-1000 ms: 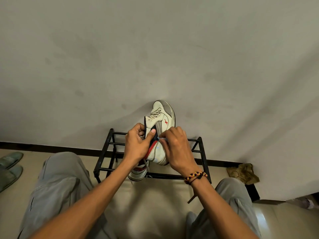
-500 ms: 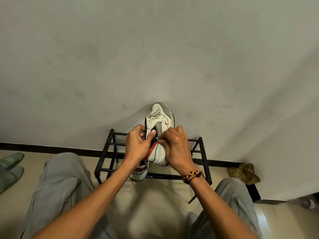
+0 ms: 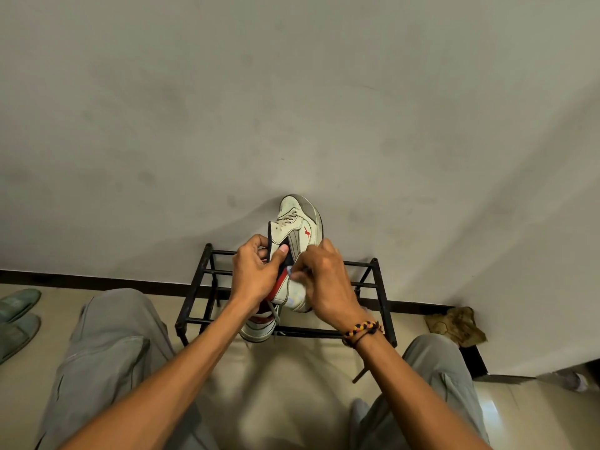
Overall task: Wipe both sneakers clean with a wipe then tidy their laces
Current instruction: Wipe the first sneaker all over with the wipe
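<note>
The left hand (image 3: 256, 274) grips the sneaker (image 3: 297, 241) at the collar, toe up above the rack (image 3: 376, 332), to steady it. The right hand (image 3: 326, 282) pinches the wipe (image 3: 289, 271) against the side panel. The second sneaker (image 3: 259, 328) rests on the rack below.

White sneaker (image 3: 297, 228) with red mark, black rack (image 3: 367, 332), grey-green slippers (image 3: 18, 306).

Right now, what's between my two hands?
In the head view, the white sneaker, held toe-up above the black shoe rack, sits between the left hand and right hand, which presses a pale wipe against it.
</note>
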